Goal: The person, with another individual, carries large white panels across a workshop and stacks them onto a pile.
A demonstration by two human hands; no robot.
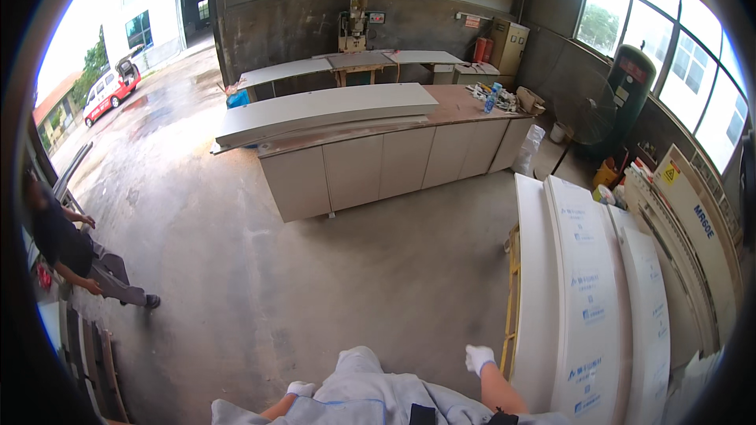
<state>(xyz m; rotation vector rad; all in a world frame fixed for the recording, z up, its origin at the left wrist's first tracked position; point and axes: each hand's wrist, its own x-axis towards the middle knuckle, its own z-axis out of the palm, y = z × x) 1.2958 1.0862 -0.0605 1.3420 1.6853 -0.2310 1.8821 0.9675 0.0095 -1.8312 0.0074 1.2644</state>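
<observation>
My right hand (479, 360), in a white glove, hangs out in front of my body with its fingers curled in and nothing visible in them. It is nearest to the stack of long white panels (586, 299) at the right, without touching it. My left hand (301, 389), also gloved in white, is low beside my light grey clothing. Its fingers are too small and partly hidden to read. Blue marks are printed on the panels' wrapping. Ahead stands a long workbench with pale cabinet fronts (354, 175), and a thick white board (331, 111) lies on its top.
A yellow rack (512, 299) edges the panel stack. A large beige machine (693, 228) stands farther right, with a green tank (628, 90) and a fan (584, 110) behind. Another person (67, 240) is at the left. A red and white van (110, 93) is outside the wide doorway.
</observation>
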